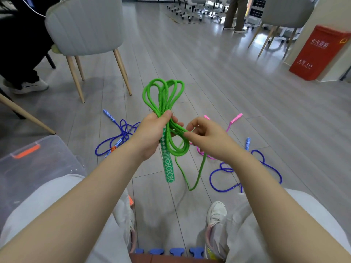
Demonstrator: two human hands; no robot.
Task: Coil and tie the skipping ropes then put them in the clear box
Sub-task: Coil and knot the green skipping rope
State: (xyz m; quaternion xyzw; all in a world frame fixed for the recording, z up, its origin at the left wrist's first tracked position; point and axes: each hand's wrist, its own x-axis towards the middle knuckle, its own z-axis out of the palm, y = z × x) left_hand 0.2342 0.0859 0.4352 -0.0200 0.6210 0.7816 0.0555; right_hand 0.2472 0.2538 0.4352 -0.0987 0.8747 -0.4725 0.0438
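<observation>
I see the left hand (152, 135) gripping the coiled green rope (163, 95) at frame centre, handle hanging below; the right hand (207, 135) pinches a strand just beside it. Clear box (28, 168) sits lower left; blue ropes (121, 133) and pink rope (233, 120) lie on the floor behind.

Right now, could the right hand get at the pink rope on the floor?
Probably not at once: the right hand pinches a strand of the green rope that the left hand grips. The pink rope lies uncovered below it, so nothing else blocks it.
</observation>
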